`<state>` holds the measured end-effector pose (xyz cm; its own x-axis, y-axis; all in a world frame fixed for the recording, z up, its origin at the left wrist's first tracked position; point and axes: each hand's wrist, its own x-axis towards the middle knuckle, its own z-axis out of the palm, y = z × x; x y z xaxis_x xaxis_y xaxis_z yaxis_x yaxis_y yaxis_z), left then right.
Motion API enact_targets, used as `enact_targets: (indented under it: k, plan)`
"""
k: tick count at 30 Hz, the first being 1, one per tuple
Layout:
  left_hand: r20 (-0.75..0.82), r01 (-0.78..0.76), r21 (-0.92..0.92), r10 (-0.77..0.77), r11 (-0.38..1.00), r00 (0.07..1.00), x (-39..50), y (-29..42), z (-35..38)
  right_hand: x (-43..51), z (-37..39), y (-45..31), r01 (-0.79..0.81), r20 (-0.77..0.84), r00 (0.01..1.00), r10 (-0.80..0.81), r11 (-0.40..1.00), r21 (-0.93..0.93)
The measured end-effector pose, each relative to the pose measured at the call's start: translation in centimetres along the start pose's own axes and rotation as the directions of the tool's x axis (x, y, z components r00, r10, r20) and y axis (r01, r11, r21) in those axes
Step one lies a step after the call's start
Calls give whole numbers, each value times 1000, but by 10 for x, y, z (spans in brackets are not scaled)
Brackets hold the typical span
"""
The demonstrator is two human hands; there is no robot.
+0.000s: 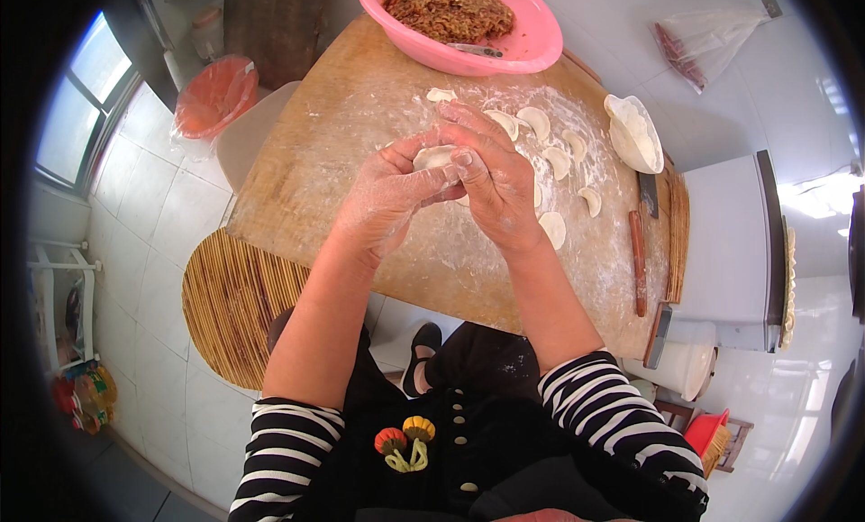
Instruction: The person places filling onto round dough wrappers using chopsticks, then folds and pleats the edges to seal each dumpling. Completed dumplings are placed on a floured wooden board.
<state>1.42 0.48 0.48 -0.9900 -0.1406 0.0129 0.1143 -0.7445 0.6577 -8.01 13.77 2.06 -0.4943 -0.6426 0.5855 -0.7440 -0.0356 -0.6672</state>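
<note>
Both floury hands meet above the wooden board, around one dough dumpling (434, 158). My left hand (399, 184) holds it from the left, with the thumb along its lower edge. My right hand (492, 170) closes on its right end, thumb and bent fingers pressed to the dough. Any filling inside is hidden. Folded dumplings (535, 122) lie on the flour just right of the hands, and another (441, 95) lies beyond the fingertips. A flat round dough wrapper (553, 229) rests below them, with more dough partly hidden behind my right hand.
A pink basin (540, 45) of minced filling (449, 11) with a metal utensil stands at the board's (432, 265) far edge. On the right are a bowl of flour (634, 133), a rolling pin (637, 262) and a dark blade (647, 196). A round stalk mat (236, 305) sits lower left.
</note>
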Motion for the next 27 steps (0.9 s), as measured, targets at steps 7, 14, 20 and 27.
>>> enact_targets:
  k: [7, 14, 20, 27]
  plan:
    - [17, 23, -149, -21, 989, 1000, 2, -2, -2, -3, 5, -1, 63, -126, 989, -78, 991, -119]
    - [-81, -151, 160, 166, 975, 983, 0, -2, 10, -14, 14, -11, -266, -174, 940, 293, 950, 162]
    - [-136, -87, 33, 91, 996, 987, -1, 5, 10, -18, 13, -8, -184, -212, 943, 256, 933, 311]
    - [-59, 106, -37, -108, 994, 992, -2, -7, 8, -2, 20, -33, -328, -39, 860, 509, 609, 722]
